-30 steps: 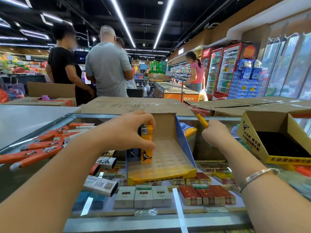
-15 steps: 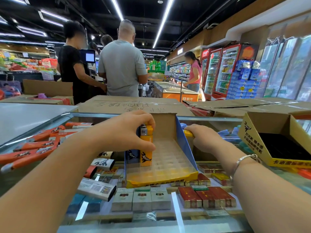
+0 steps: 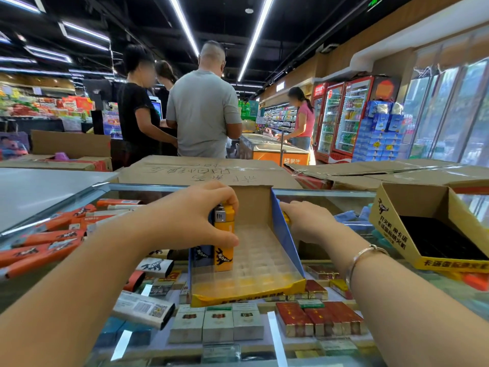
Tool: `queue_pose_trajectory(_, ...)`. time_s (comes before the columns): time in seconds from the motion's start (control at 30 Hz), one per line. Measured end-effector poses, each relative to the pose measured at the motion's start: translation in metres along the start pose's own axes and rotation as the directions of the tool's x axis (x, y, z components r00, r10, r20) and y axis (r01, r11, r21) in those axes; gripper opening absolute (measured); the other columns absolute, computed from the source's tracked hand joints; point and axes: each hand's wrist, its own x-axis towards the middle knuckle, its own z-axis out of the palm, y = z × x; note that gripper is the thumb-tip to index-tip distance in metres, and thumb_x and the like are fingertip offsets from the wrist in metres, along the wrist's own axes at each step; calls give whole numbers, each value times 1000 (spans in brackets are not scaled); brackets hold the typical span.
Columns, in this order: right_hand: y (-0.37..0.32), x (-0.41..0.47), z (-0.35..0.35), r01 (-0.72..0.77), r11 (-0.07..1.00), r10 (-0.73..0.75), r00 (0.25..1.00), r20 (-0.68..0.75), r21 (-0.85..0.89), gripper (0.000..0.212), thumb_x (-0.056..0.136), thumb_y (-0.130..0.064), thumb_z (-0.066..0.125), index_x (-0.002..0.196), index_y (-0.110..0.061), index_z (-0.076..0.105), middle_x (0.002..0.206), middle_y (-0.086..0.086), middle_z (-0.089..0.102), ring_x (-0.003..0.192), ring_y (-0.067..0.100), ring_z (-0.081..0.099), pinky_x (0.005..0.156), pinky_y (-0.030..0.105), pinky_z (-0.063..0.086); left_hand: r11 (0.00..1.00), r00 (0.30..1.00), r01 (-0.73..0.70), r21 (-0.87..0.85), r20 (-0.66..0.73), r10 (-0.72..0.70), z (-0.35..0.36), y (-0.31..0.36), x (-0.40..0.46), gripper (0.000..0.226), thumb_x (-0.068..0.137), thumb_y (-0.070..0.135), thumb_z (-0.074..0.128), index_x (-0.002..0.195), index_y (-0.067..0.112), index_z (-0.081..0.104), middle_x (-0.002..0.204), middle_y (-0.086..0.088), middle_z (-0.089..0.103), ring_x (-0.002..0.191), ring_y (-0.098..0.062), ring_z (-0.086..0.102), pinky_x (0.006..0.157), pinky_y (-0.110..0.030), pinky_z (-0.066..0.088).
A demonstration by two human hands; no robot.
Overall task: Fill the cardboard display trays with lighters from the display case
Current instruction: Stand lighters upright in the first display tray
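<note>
Two cardboard display trays sat on the glass display case [image 3: 79, 197]. The nearer tray [image 3: 287, 239], blue-walled with a yellow front lip and a clear plastic grid of small square pockets, stood between the two hands; the second tray [image 3: 391, 207], plain brown card with a yellow printed front and a dark insert, lay well apart to the right. Two lighters stood upright in the nearer tray's left column: a yellow lighter [image 3: 224, 242] with a metal hood and, just beside it against the wall, a blue lighter [image 3: 201, 256], mostly hidden. The left hand [image 3: 190, 221] had its fingers curled over the tops of these lighters, thumb pressed against the yellow one's body. The right hand [image 3: 309, 221], a thin metal bangle [image 3: 366, 254] on its wrist, reached just outside the tray's blue right wall, fingers closed on what looked like a small yellow lighter [image 3: 285, 217], though only a sliver showed. About ten long orange packs [image 3: 45, 250] lay flat under the glass at left, and three pale cigarette boxes [image 3: 217, 324] stood in a row in front
</note>
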Motion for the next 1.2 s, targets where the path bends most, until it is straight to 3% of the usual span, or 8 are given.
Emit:
queue_pose_trajectory(0.17, 4, 10, -3, -18, 999, 16, 999, 44, 50, 46, 83, -25, 62, 122, -43, 45, 102, -6, 54, 94, 18, 53, 77, 36, 50, 1000, 1000, -8, 1, 2, 8, 1, -2, 1, 32, 68, 57, 67, 89, 49, 45, 119, 30, 37, 100, 10, 42, 71, -11, 42)
queue_pose_trajectory(0.3, 6, 15, 0, 47, 998, -47, 999, 8, 30, 55, 81, -23, 66, 127, -39, 42, 124, -8, 50, 108, 18, 48, 74, 31, 45, 1000, 1000, -10, 14, -4, 10, 1, -2, 2, 32, 69, 58, 67, 89, 51, 44, 118, 31, 36, 101, 12, 40, 72, -13, 45)
queue_pose_trajectory(0.4, 5, 22, 4, 57, 998, -58, 997, 50, 7, 58, 83, -22, 64, 130, -37, 33, 113, -1, 60, 96, 20, 56, 64, 30, 47, 1000, 1000, -5, 17, -4, 5, 1, -2, 2, 32, 69, 58, 67, 90, 50, 44, 119, 32, 35, 100, 13, 39, 72, -13, 45)
queue_pose_trajectory(0.57, 1, 28, 7, 115, 991, -106, 988, 115, -75, 59, 85, -21, 63, 136, -30, 35, 135, 0, 41, 121, 23, 40, 95, 40, 44, 1000, 1000, 5, 27, 1, -5, 0, -1, 1, 32, 69, 58, 66, 91, 49, 45, 120, 32, 34, 100, 10, 43, 71, -16, 49)
queue_pose_trajectory(0.77, 5, 16, -4, 51, 989, -35, 992, 120, -136, 47, 82, -27, 62, 125, -25, 44, 129, 3, 43, 126, 24, 33, 101, 49, 32, 1000, 1000, 22, 6, 10, -22, -1, 0, -1, 33, 69, 58, 66, 92, 48, 45, 118, 32, 36, 98, 7, 47, 73, -18, 51)
queue_pose_trajectory(0.93, 11, 2, -20, -60, 998, 53, 969, 241, 20, 13, 76, -23, 55, 72, -28, 44, 79, -6, 51, 82, 15, 51, 71, 33, 43, 999, 999, 35, -1, 14, -35, -2, 2, -1, 32, 69, 58, 67, 92, 48, 46, 118, 28, 40, 97, 5, 48, 70, -15, 48)
queue_pose_trajectory(1.1, 11, -12, -26, -172, 976, 151, 977, 152, 133, 5, 73, -20, 57, 73, -24, 53, 74, 0, 57, 73, 17, 56, 61, 30, 43, 999, 999, 39, -4, 15, -39, -1, 1, -1, 31, 70, 55, 68, 90, 48, 47, 117, 28, 40, 95, 5, 48, 73, -20, 52)
queue_pose_trajectory(1.2, 16, -18, -40, -263, 783, 280, 958, 59, 564, 13, 78, -13, 59, 89, -16, 55, 79, 9, 60, 72, 24, 61, 67, 36, 54, 1000, 999, 30, -10, 15, -30, 0, 1, -1, 31, 69, 55, 69, 90, 47, 47, 117, 31, 38, 97, 5, 49, 76, -22, 52)
